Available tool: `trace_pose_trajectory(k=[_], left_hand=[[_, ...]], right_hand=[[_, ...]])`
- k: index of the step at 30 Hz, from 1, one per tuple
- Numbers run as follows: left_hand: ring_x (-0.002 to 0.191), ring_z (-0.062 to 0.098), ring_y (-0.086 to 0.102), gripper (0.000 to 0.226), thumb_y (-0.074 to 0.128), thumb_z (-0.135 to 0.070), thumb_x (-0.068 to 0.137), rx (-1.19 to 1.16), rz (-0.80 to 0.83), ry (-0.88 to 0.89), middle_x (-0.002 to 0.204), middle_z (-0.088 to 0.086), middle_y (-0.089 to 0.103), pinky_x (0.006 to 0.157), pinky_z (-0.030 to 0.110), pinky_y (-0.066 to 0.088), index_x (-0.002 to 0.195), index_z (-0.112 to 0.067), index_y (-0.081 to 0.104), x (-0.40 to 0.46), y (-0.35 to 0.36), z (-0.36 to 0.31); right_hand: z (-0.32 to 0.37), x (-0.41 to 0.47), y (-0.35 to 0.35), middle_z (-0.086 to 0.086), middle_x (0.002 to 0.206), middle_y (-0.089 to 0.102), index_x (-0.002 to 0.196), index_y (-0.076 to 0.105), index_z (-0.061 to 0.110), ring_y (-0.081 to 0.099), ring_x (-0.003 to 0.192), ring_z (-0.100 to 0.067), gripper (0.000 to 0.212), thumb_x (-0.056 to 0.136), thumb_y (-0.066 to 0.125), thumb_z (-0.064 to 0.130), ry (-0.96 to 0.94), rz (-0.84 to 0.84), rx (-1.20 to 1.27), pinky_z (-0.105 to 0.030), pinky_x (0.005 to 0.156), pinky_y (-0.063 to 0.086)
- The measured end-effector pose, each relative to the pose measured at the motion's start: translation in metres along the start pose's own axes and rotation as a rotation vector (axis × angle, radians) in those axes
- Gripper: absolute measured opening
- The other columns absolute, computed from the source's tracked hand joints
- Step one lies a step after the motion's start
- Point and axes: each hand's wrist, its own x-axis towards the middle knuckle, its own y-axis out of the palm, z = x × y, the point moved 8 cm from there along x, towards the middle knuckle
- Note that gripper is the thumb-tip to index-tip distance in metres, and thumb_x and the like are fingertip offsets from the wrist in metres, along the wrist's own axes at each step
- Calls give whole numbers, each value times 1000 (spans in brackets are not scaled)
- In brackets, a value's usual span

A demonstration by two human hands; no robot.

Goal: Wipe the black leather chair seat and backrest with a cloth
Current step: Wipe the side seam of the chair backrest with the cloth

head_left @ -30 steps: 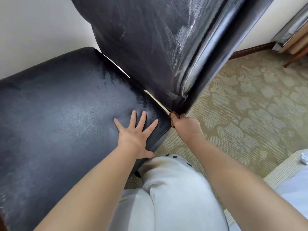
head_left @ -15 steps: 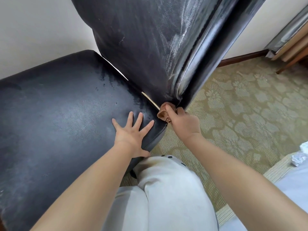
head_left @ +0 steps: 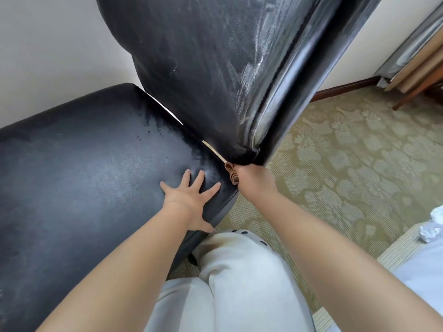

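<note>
**Cloth tucked lower at the seat–backrest corner**

Nearest you, your knee (head_left: 230, 271) in pale trousers sits just off the seat's front corner, where it was half a second ago.

Your left hand (head_left: 189, 200) lies flat on the seat (head_left: 84, 183), fingers straight and spread, thumb over the front edge. Its grip is apart and holds nothing, and it has not shifted on the leather since the earlier frame.

Your right hand (head_left: 254, 180) has its grip clamped on the cloth (head_left: 232, 174), a brown bunched wad. Half a second ago the cloth stood out above your knuckles, against the crease; now only a small fold shows at the left of your fist, pressed at the seat's rear corner just below the bottom of the backrest (head_left: 203, 68). Your fist touches the backrest's lower corner.

The backrest carries pale smear marks near its right edge, much as before.

Beyond lies patterned carpet (head_left: 347, 168), with the wall (head_left: 48, 56) behind the chair.
</note>
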Motion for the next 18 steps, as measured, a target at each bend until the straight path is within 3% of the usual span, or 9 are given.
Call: trace_pose_trajectory(k=[3,5,8,10,12,14,16,18], left_hand=[[144,32,-23,106,58,-71,76,-31,68,-9,157,-2,-27,102,75,16,147,-45,-17,-8,3,1],[144,33,-23,107,62,-65,78,-38,104,-16,157,-1,-28,103,73,18,147,-45,-17,-14,5,0],[144,35,-19,106,65,-58,79,-48,128,-24,158,0,-24,103,66,27,148,-44,-14,-23,4,-2],[145,36,-16,105,65,-55,79,-60,131,-29,159,0,-20,101,58,36,149,-43,-12,-28,4,-2],[145,37,-14,105,65,-54,80,-69,134,-34,159,0,-18,101,54,40,150,-41,-12,-31,5,-3],[145,39,-14,106,66,-53,80,-67,143,-45,159,1,-19,100,52,41,150,-39,-12,-35,9,-5],[144,40,-13,107,66,-52,79,-61,150,-56,159,1,-19,99,51,41,150,-39,-13,-38,12,-6],[144,41,-13,107,65,-52,79,-56,156,-58,159,2,-19,101,51,41,150,-39,-13,-37,13,-7]], right_hand=[[-11,-18,9,-6,94,61,111,60,12,60,90,-29,23,93,46,12,39,89,-21,-29,65,39],[-21,-35,4,-2,84,55,113,58,13,57,78,-26,25,92,46,11,52,48,-69,-29,61,38],[-29,-54,-14,-4,99,61,135,42,22,62,80,-28,43,92,46,15,-7,-70,-96,-29,57,35],[-26,-64,-36,-8,92,62,133,50,20,61,64,-26,53,82,64,17,-100,-280,-162,-26,49,32],[-25,-71,-61,-7,67,60,111,69,14,51,39,-23,58,55,83,11,-143,-520,-225,-21,41,25],[-28,-72,-71,-5,61,58,103,73,14,49,36,-21,58,47,86,10,-115,-640,-239,-17,40,24],[-34,-69,-78,-3,64,59,107,72,16,50,38,-20,60,49,88,14,-18,-612,-234,-17,41,23],[-38,-64,-75,-4,83,62,127,59,21,59,54,-21,61,69,79,20,29,-462,-213,-21,45,27]])
